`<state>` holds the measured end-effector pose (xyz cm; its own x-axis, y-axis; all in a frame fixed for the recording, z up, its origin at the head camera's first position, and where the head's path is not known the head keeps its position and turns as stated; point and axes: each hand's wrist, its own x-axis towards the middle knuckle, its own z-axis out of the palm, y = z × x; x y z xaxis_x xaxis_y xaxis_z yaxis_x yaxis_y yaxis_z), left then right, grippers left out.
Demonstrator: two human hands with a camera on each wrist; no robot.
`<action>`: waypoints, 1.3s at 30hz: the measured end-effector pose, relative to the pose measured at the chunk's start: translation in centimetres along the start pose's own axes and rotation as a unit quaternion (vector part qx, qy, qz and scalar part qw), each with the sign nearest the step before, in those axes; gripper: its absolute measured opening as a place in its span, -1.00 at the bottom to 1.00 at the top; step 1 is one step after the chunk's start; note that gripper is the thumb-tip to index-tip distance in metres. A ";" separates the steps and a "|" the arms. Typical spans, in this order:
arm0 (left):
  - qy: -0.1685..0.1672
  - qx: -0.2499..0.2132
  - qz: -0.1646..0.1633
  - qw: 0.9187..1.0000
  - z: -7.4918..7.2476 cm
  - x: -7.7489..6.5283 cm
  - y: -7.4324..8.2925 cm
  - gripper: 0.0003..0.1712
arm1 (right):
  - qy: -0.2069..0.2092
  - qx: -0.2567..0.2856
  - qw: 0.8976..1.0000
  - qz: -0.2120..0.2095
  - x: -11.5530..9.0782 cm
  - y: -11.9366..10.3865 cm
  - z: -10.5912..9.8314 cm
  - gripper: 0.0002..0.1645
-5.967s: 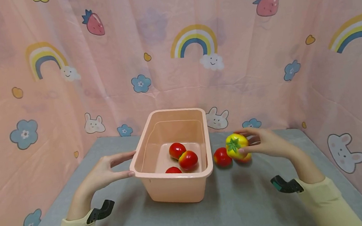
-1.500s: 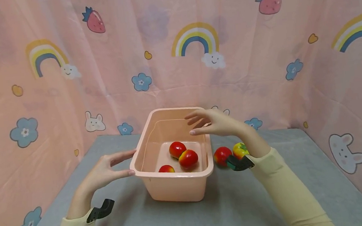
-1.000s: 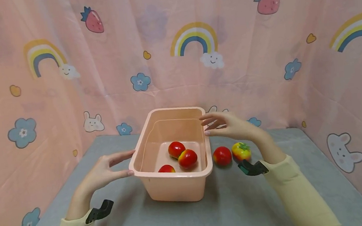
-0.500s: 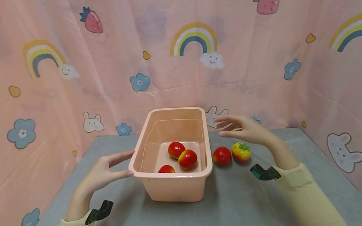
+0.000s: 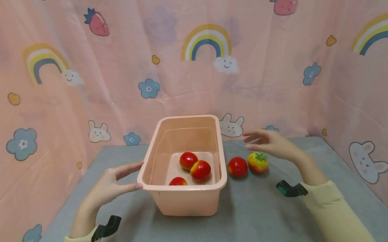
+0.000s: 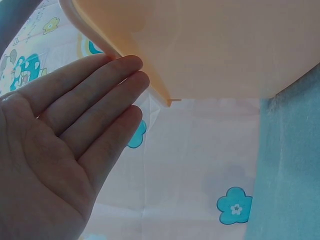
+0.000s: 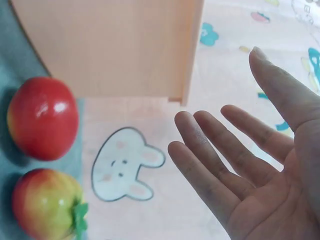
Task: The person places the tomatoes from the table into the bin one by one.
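My left hand (image 5: 110,186) touches the near-left rim of a peach-coloured plastic bin (image 5: 191,200), thumb and fingers extended. In the left wrist view, fingertips (image 6: 131,64) lie against the rim's outside. Inside the bin are shiny red, tomato-like fruits: two (image 5: 188,160) (image 5: 200,170) side by side, plus one (image 5: 177,181) partly hidden by the front wall. My right hand (image 5: 273,143) hovers empty above the table right of the bin, fingers spread and relaxed. Below it lie a red fruit (image 7: 43,118) and a yellow-red one (image 7: 47,204) with a green calyx.
A grey-cloth table (image 5: 259,220) bears everything. Behind and at both sides hangs a pink curtain (image 5: 178,99) printed with rainbows, rabbits and flowers. Dark camera mounts (image 5: 107,227) (image 5: 291,188) sit at both wrists.
Six seconds ago my right hand held a yellow fruit right of the bin; later it was over the bin, empty. It has since drawn back right. My left hand stays at the rim.
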<state>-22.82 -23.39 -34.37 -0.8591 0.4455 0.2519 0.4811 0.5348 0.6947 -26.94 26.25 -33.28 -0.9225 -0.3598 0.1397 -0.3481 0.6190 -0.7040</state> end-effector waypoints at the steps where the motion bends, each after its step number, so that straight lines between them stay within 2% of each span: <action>1: 0.000 -0.001 0.000 1.000 0.0 0.0 0.0 -0.32 | 0.001 0.001 1.000 0.002 0.0 0.3 0.0 -0.38; 8: -0.002 -0.013 0.002 1.000 0.1 0.0 0.0 -0.32 | 0.012 0.014 1.000 0.006 -0.6 2.4 -0.1 -0.38; 15: 0.001 -0.004 0.002 1.000 0.0 0.0 0.1 -0.33 | 0.015 0.031 0.999 0.024 -1.3 4.0 -0.3 -0.37; 23: 0.000 -0.010 0.000 1.000 0.0 -0.1 0.2 -0.32 | 0.024 0.026 0.999 0.039 -1.8 5.5 -0.4 -0.38; 39: 0.001 -0.004 -0.001 1.000 0.0 -0.1 0.1 -0.32 | 0.042 0.036 0.995 0.077 -2.7 8.8 0.6 -0.32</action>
<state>-22.72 -23.35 -34.34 -0.8608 0.4427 0.2511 0.4772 0.5304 0.7007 -27.38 32.27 -40.22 -0.9758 -0.2028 0.0818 -0.1913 0.6100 -0.7690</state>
